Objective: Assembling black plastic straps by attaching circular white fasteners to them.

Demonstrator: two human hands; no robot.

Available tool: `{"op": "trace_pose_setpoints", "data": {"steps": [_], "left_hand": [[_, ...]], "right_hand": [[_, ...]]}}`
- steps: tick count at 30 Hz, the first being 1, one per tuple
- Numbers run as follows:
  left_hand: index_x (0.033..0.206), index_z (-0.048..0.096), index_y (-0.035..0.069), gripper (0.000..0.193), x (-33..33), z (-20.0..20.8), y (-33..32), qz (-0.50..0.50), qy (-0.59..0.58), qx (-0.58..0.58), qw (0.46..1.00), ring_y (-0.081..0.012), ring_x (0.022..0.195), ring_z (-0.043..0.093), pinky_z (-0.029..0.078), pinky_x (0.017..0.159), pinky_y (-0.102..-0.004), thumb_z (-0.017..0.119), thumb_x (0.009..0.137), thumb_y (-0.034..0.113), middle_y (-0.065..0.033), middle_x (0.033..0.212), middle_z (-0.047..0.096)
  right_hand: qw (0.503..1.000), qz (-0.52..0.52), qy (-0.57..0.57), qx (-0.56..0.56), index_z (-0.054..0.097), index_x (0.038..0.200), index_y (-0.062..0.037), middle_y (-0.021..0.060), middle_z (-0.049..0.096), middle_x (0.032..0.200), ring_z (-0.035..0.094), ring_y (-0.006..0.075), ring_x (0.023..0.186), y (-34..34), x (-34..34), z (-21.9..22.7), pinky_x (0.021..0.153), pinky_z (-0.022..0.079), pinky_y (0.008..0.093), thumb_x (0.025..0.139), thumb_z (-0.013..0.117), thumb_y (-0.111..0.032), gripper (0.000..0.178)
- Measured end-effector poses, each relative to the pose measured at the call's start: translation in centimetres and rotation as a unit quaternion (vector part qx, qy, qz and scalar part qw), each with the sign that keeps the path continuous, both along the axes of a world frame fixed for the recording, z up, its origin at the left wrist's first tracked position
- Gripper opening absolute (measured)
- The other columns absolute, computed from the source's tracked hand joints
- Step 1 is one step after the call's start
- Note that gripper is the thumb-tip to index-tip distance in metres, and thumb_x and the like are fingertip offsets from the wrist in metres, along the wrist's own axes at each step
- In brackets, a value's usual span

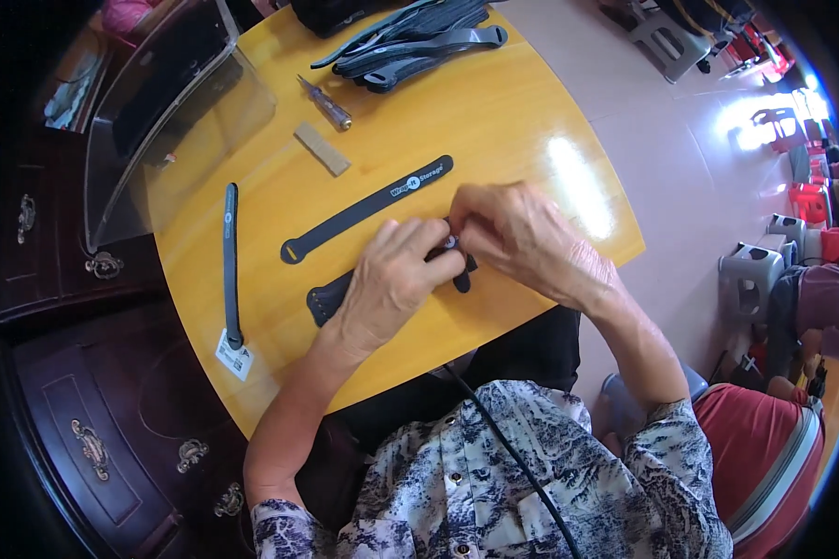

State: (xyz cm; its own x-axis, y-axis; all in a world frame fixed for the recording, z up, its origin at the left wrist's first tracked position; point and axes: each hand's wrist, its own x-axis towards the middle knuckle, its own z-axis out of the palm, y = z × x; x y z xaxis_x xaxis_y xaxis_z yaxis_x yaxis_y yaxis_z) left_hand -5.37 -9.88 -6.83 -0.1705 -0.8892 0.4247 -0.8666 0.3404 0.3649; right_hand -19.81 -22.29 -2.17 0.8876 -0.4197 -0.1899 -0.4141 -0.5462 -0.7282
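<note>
My left hand and my right hand meet over the yellow table, fingers pinched on black straps. One end of these straps, with small holes, sticks out left of my left hand. A short dark piece points toward me beneath the fingertips. The fingers hide most of the middle, so how the straps are joined there is unclear. Just beyond my hands lies a single black strap with white print and a slotted end. Farther left, another black strap lies lengthwise, its slotted end over a white card tag.
A pile of black straps lies at the table's far side. Nearer are a screwdriver with a clear handle and a small tan block. A clear plastic bin stands at the left. Grey stools stand on the floor at right.
</note>
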Motion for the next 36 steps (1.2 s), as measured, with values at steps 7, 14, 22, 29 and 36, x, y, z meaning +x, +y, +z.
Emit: {"op": "trace_pose_setpoints", "data": {"steps": [7,14,22,29,36], "left_hand": [[0.078,0.058,0.008,0.008,-0.4,-1.0,1.4,0.040,-0.029,-0.041,0.998,-0.0205,0.075,0.056,0.046,0.064,-0.0324,0.061,0.071,0.004,-0.0049,0.086,0.054],[0.082,0.061,0.006,0.015,2.3,-1.4,2.5,-0.011,0.141,-0.024,0.990,-0.0262,0.081,0.059,0.048,0.071,-0.0328,0.063,0.068,0.001,-0.0065,0.102,0.062],[0.103,0.057,0.007,0.015,7.2,1.1,13.1,-0.017,0.442,0.075,0.893,-0.0370,0.106,0.061,0.048,0.087,-0.0432,0.059,0.088,0.003,-0.0178,0.098,0.069],[0.084,0.041,0.006,0.017,9.3,5.4,32.5,0.417,0.421,-0.223,0.774,-0.0272,0.077,0.060,0.050,0.081,-0.0400,0.055,0.084,-0.003,-0.0134,0.073,0.058],[0.095,0.048,0.003,0.022,1.0,8.4,25.3,0.238,0.541,-0.128,0.796,-0.0276,0.062,0.065,0.056,0.066,-0.0402,0.066,0.086,0.011,-0.0167,0.078,0.061]], "right_hand": [[0.994,0.049,-0.064,0.079,0.054,0.087,0.0008,0.0159,0.057,0.069,0.060,0.0327,0.068,-0.7,1.4,-2.1,0.064,0.047,0.0401,0.088,0.047,-0.009,0.012],[0.992,0.070,-0.099,0.035,0.048,0.098,-0.0002,0.0195,0.057,0.086,0.058,0.0379,0.088,0.6,0.7,-2.9,0.075,0.047,0.0433,0.090,0.053,-0.011,0.015],[0.995,0.038,-0.009,-0.088,0.046,0.093,-0.0026,0.0159,0.054,0.090,0.058,0.0367,0.088,2.6,1.9,-2.8,0.076,0.046,0.0443,0.089,0.059,-0.019,0.021],[0.991,0.046,0.021,-0.124,0.045,0.089,-0.0034,0.0153,0.053,0.088,0.058,0.0365,0.087,2.9,2.4,-1.9,0.075,0.044,0.0444,0.089,0.058,-0.019,0.021],[0.983,0.062,0.053,-0.167,0.049,0.085,-0.0028,0.0153,0.056,0.085,0.058,0.0350,0.081,3.2,2.6,-1.1,0.072,0.045,0.0422,0.088,0.060,-0.020,0.020]]}}
